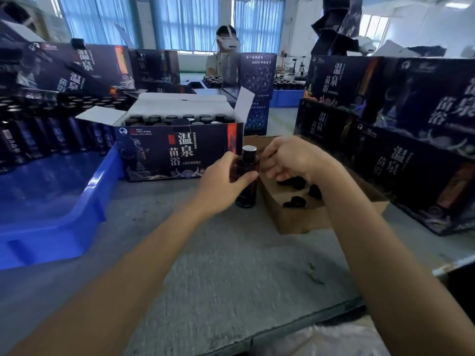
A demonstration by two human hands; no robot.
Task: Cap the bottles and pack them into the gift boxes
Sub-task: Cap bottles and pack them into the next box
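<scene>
Item: bottle (246, 197), cap (249, 149) on, upright with its long axis vertical, gripped round the body by the left hand (221, 182); right hand (285, 160) just beside its neck, fingers loose, holding nothing visible; open gift box (180, 150) directly beyond the left hand.

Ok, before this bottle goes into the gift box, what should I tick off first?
1. Grip: the left hand holds the bottle: ok.
2. The bottle stands upright: ok.
3. A cap sits on the bottle: ok.
4. The cap is screwed tight: cannot tell.
5. The right hand is clear of the cap: cannot tell, blurred.
6. The open gift box has a free slot: cannot tell.
</scene>
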